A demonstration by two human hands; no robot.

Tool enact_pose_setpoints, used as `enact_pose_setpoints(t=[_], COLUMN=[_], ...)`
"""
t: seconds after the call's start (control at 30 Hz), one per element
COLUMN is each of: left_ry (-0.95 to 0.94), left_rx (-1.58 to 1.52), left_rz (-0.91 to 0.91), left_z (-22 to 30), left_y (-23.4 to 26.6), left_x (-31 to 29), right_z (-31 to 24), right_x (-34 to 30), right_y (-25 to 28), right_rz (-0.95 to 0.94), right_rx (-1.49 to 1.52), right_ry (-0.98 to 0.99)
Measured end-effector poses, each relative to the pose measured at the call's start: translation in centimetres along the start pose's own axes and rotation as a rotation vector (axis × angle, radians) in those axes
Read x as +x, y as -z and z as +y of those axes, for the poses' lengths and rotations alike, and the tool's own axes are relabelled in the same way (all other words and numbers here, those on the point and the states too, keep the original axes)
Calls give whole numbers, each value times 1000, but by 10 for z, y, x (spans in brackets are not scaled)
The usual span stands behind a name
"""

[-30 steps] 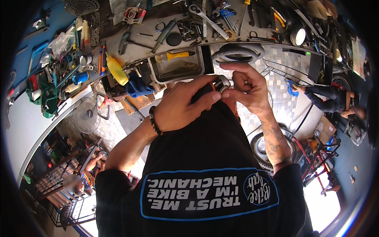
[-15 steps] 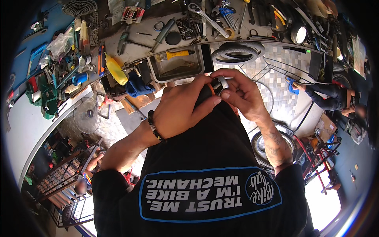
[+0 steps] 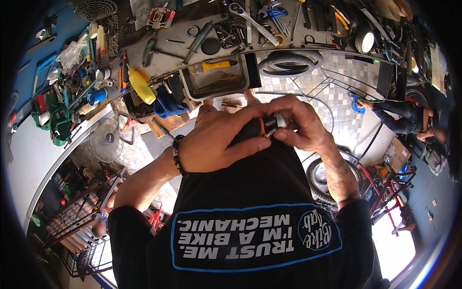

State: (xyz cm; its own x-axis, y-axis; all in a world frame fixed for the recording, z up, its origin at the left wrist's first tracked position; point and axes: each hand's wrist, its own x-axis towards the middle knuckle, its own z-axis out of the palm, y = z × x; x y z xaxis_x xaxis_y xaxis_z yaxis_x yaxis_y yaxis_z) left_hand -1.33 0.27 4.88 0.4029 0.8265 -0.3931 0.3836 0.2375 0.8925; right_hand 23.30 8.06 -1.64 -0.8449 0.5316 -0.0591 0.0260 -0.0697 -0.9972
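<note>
Two-handed hold found on one black-and-orange object

Your left hand wraps the black body, thumb below and fingers above. Your right hand pinches the silver end piece between thumb and bent fingers; how firmly cannot be told. The object sits between both hands, in front of your black shirt, with the metal tray beyond the grip.

Axis: the long axis runs crosswise, out of your left palm toward your right fingers, silver end rightward and slightly away from you. Any tilt toward the camera is unclear.

Method, as judged: hold the body steady behind the orange band and let only the right fingertips work. Apply pressure in line with the axis; sideways force could slip the pinch. Your right fingers partly cover the end, so check its seating by feel.
</note>
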Motion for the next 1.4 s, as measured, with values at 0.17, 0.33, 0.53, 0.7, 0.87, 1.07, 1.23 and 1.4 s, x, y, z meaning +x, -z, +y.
enact_pose_setpoints(t=[0.17,0.33,0.53,0.7,0.87,1.07,1.23,1.4], left_ry=[22,-115,-26,-17,-34,-27,-55,-32], left_rx=[-73,-82,44,144,178,107,125,160], left_rz=[-126,-94,23,85,110,38,50,33], left_z=[-2,-9,2,11,16,12,7,8], left_y=[6,1,-1,-4,-5,-2,-7,-10], left_x=[-3,-2,-5,-2,-1,-5,-6,-8], right_z=[3,-8,-3,9,15,6,-14,-29], right_x=[1,-4,-7,-13,-18,-11,-4,-6], right_y=[5,5,-6,-13,-13,-10,-8,-8], right_rz=[-75,-112,-59,-17,7,96,62,31], right_rx=[-156,-145,-142,-235,-264,-276,-437,-628], right_ry=[141,61,76,80,157,189,121,82])
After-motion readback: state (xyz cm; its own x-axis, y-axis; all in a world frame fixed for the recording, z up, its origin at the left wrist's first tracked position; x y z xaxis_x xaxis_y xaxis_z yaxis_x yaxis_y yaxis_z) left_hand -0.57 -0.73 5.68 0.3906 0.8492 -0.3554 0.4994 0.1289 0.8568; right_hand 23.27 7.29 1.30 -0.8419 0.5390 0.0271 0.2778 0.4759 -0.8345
